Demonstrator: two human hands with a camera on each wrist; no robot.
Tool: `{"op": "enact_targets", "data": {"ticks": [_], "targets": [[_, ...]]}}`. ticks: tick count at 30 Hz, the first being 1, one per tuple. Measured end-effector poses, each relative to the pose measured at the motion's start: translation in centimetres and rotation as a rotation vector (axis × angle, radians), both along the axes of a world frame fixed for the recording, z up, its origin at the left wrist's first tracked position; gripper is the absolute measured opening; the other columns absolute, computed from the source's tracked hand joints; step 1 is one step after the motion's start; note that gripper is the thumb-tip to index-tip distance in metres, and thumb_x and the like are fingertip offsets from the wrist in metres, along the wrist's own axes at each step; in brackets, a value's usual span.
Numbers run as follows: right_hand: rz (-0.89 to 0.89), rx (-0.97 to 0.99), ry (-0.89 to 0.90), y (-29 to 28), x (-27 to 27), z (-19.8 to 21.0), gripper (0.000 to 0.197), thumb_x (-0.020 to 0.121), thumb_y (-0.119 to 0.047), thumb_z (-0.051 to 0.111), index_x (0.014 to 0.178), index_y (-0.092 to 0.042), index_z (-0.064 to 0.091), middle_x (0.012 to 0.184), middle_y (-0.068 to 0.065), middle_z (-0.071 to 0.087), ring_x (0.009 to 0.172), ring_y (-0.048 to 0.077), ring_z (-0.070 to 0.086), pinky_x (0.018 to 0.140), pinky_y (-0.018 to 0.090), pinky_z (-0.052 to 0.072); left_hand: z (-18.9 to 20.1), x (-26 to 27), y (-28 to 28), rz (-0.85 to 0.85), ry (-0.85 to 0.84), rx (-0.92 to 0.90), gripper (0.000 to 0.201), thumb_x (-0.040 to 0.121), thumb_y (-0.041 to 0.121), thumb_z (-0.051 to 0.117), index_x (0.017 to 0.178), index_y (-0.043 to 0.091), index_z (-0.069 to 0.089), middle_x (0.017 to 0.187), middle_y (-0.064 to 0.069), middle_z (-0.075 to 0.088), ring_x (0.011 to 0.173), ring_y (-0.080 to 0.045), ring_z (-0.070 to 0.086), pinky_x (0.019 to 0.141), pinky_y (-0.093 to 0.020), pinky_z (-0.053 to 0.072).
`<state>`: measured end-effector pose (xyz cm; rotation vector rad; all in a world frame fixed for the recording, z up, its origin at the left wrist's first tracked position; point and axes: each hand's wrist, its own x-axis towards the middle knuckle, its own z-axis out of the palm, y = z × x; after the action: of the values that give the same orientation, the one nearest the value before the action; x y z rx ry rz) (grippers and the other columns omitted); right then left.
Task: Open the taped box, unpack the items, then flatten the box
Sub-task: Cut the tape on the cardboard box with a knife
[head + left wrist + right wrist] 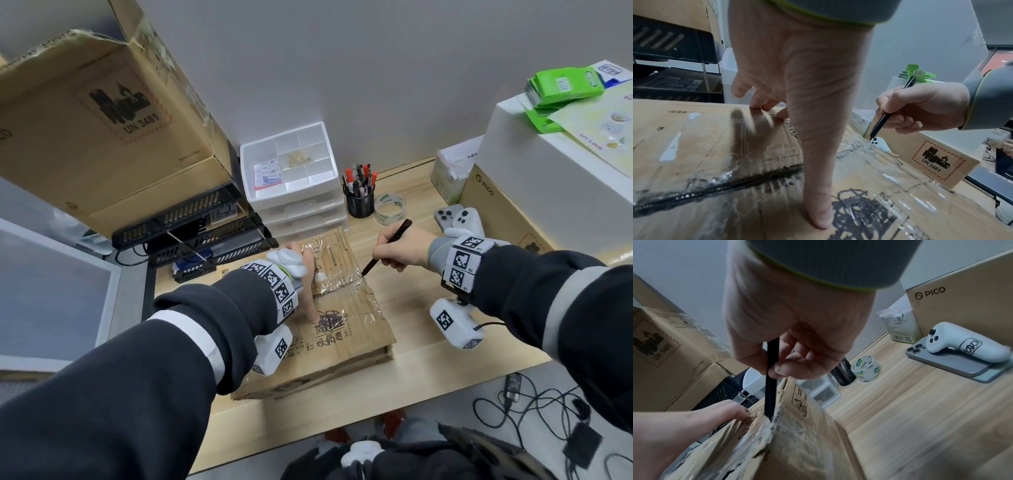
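A flat brown cardboard box (pixel 346 329) with printed black characters lies on the wooden desk, its top seam covered in wrinkled clear tape (pixel 337 274). My left hand (pixel 305 274) presses on the lid with spread fingers, thumb (pixel 818 211) down on the print and fingertips (pixel 764 105) on the far flap. My right hand (pixel 400 248) grips a black pen-like cutter (pixel 387 246) (pixel 770 382), its tip touching the tape at the seam's right end (pixel 769 420). The box stays closed; its contents are hidden.
A white drawer unit (pixel 291 178), pen cup (pixel 359 202) and tape roll (pixel 388 207) stand behind the box. A phone with a white controller (pixel 460 219) lies right, beside a PICO carton (pixel 496 212). A large carton (pixel 102 120) sits on black trays at left.
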<state>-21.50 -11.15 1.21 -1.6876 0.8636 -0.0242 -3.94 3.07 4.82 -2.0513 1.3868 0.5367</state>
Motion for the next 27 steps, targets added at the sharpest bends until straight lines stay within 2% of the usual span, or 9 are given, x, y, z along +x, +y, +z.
{"op": "enact_targets", "data": {"ticks": [4, 7, 10, 12, 14, 17, 23, 27], "targets": [[-0.059, -0.034, 0.013, -0.9, -1.1, 0.2, 0.024, 0.081, -0.003, 0.063, 0.058, -0.01, 0.057, 0.06, 0.013, 0.058, 0.047, 0.02, 0.047, 0.046, 0.024, 0.042, -0.2, 0.2, -0.3, -0.018, -0.017, 0.027, 0.107, 0.041, 0.074, 0.088, 0.124, 0.016, 0.054, 0.11, 0.0, 0.057, 0.095, -0.019, 0.058, 0.073, -0.029, 0.047], [-0.137, -0.044, 0.013, -1.9, -2.0, 0.1, 0.02, 0.081, -0.004, 0.063, 0.062, -0.01, 0.058, 0.06, 0.011, 0.059, 0.047, 0.019, 0.047, 0.045, 0.023, 0.041, -0.2, 0.0, -0.5, -0.025, -0.033, 0.046, 0.098, 0.043, 0.074, 0.087, 0.116, 0.019, 0.053, 0.105, 0.001, 0.053, 0.089, -0.017, 0.054, 0.066, -0.027, 0.045], [-0.152, -0.053, 0.042, -2.6, -2.5, -0.3, 0.011, 0.082, -0.008, 0.063, 0.072, -0.01, 0.062, 0.063, 0.009, 0.063, 0.046, 0.018, 0.047, 0.044, 0.022, 0.041, -0.1, 0.1, -0.5, -0.026, -0.086, -0.026, 0.105, 0.044, 0.079, 0.081, 0.122, 0.017, 0.048, 0.107, -0.002, 0.046, 0.091, -0.021, 0.053, 0.077, -0.037, 0.053], [-0.15, -0.075, 0.049, -2.7, -2.5, -0.6, 0.007, 0.084, -0.011, 0.064, 0.077, -0.01, 0.064, 0.062, 0.009, 0.064, 0.046, 0.018, 0.047, 0.043, 0.022, 0.042, -0.1, 0.5, -0.5, -0.025, -0.095, -0.082, 0.104, 0.048, 0.077, 0.081, 0.125, 0.017, 0.045, 0.114, -0.004, 0.046, 0.099, -0.022, 0.053, 0.082, -0.04, 0.051], [-0.15, -0.107, 0.054, -2.4, -2.3, -0.7, 0.008, 0.086, -0.014, 0.064, 0.08, -0.009, 0.064, 0.062, 0.008, 0.064, 0.045, 0.017, 0.046, 0.041, 0.021, 0.041, -0.5, 0.9, -0.2, -0.047, -0.074, -0.144, 0.107, 0.045, 0.075, 0.082, 0.128, 0.018, 0.045, 0.12, -0.003, 0.048, 0.106, -0.022, 0.053, 0.091, -0.04, 0.047], [-0.138, -0.12, 0.066, -1.9, -1.9, -1.0, 0.013, 0.09, -0.019, 0.063, 0.081, -0.01, 0.062, 0.062, 0.006, 0.062, 0.044, 0.015, 0.044, 0.04, 0.02, 0.039, -1.4, 1.2, 0.1, -0.075, -0.03, -0.202, 0.109, 0.042, 0.071, 0.084, 0.129, 0.019, 0.044, 0.124, -0.002, 0.048, 0.11, -0.021, 0.051, 0.099, -0.04, 0.044], [-0.178, 0.054, 0.028, -1.5, -1.3, -1.3, 0.033, 0.097, -0.031, 0.055, 0.08, -0.005, 0.064, 0.057, 0.008, 0.059, 0.045, 0.016, 0.046, 0.047, 0.025, 0.039, -1.8, 1.2, 0.0, -0.075, -0.031, -0.199, 0.112, 0.044, 0.069, 0.088, 0.132, 0.017, 0.042, 0.125, -0.005, 0.046, 0.114, -0.024, 0.049, 0.1, -0.041, 0.042], [-0.186, 0.165, 0.036, -1.3, -0.9, -1.1, 0.037, 0.099, -0.036, 0.046, 0.083, -0.006, 0.063, 0.064, 0.01, 0.062, 0.048, 0.017, 0.048, 0.05, 0.026, 0.041, -2.0, 1.7, 0.1, -0.088, -0.023, -0.214, 0.109, 0.043, 0.069, 0.088, 0.129, 0.019, 0.043, 0.123, -0.003, 0.047, 0.11, -0.023, 0.049, 0.093, -0.038, 0.044]]}}
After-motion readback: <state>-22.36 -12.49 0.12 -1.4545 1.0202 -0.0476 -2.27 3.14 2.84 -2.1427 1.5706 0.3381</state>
